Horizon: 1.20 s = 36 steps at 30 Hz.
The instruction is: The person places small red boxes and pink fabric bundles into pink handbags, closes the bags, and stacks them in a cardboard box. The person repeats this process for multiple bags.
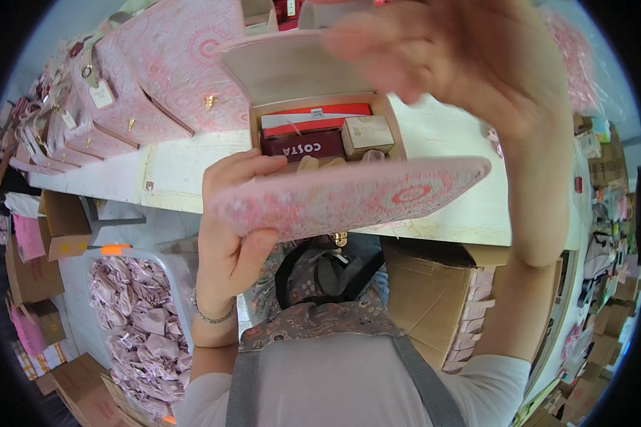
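A pink patterned gift box (398, 131) stands open on the white worktable in front of me. My left hand (220, 259) grips the left end of its near flap (320, 203), thumb on the outer face and fingers behind. That flap is raised and tilted, with a gold clasp (340, 238) at its lower edge. Inside lie a red and white carton (316, 118), a dark red Costa box (304, 148) and a cream box (368, 136). The far flap (299, 69) stands up, pale inside. My right hand (432, 58), blurred and seemingly holding nothing, is raised in front of its right part.
Several pink patterned gift boxes (163, 64) with tags line the worktable (173, 184) at left. Below stands a plastic tub (179, 277) of crumpled pinkish fabric (144, 325). A cardboard carton (427, 293) stands under the table's right side. Clear bagged pink material (577, 64) is at upper right.
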Each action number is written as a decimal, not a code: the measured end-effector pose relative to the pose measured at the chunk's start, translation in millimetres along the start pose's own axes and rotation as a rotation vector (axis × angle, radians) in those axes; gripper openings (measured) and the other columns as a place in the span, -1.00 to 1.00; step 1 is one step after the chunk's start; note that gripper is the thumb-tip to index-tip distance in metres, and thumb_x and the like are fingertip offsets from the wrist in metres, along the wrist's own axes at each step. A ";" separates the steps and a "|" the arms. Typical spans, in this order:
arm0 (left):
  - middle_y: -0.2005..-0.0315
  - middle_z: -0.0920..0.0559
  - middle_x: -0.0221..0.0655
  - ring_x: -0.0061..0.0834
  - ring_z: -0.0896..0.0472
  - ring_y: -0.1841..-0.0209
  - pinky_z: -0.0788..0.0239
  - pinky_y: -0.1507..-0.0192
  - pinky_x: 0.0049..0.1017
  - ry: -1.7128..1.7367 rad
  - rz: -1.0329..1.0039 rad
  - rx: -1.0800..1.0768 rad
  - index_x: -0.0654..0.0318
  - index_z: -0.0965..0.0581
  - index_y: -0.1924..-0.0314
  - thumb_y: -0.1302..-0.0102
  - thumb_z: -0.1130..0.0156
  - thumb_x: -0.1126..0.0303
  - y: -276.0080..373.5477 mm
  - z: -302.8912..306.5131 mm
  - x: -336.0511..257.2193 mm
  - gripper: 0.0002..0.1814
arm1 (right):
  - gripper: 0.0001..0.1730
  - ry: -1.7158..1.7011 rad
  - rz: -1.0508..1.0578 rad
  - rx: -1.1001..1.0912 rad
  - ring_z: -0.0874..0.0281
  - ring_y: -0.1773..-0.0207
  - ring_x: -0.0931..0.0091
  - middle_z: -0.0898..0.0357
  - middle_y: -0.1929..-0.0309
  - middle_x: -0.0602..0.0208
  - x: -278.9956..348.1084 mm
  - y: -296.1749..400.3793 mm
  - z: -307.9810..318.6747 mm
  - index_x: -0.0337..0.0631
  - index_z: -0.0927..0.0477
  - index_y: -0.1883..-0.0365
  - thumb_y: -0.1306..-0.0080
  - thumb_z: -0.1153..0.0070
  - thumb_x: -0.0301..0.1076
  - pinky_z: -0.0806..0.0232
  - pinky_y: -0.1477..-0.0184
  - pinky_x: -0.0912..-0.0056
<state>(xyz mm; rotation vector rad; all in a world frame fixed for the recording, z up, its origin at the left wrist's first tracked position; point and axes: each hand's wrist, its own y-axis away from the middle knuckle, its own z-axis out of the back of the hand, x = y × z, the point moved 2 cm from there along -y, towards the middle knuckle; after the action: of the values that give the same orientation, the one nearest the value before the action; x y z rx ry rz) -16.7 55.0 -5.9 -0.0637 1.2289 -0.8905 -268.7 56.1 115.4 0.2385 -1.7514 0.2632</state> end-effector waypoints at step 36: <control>-0.18 -0.45 -0.08 -0.33 -0.47 -0.19 -0.39 -0.15 -0.38 1.063 0.125 -0.195 0.44 -0.16 -0.37 -0.43 0.00 0.51 19.6 12.0 24.3 -0.45 | -0.49 1.155 0.618 0.108 -0.44 0.34 0.56 -0.44 0.05 0.33 -68.9 -22.4 -92.8 -0.10 -0.58 0.13 0.10 -0.48 -0.44 -0.38 0.34 0.54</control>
<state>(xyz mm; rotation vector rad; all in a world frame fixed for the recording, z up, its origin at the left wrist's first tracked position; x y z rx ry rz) 5.4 48.3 -30.1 0.3736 2.2748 -0.6838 -162.0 64.2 66.2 -0.3498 -0.6115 0.7635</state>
